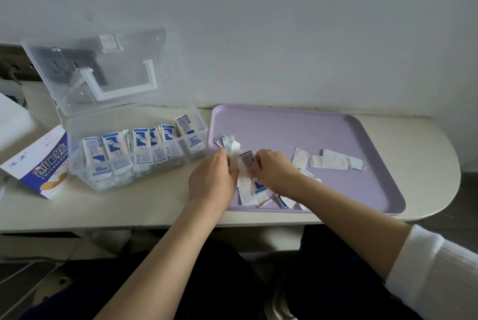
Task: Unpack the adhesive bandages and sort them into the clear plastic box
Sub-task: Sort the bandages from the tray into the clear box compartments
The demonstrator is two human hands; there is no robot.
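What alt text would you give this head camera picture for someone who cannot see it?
A person's left hand and right hand pinch a blue-and-white bandage packet over a lilac tray littered with paper scraps. Left of it, a clear plastic box, lid open, holds upright packets, beside a bandage carton.

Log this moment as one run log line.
left hand: pinches white strip | right hand: grips bandage packet | over: purple tray | clear box: open, part filled

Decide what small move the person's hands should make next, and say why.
Probably finish peeling the blue-and-white paper bandage wrapper: the left hand and right hand each pinch a side of it over the lilac plastic tray, and the clear plastic box stands open alongside.
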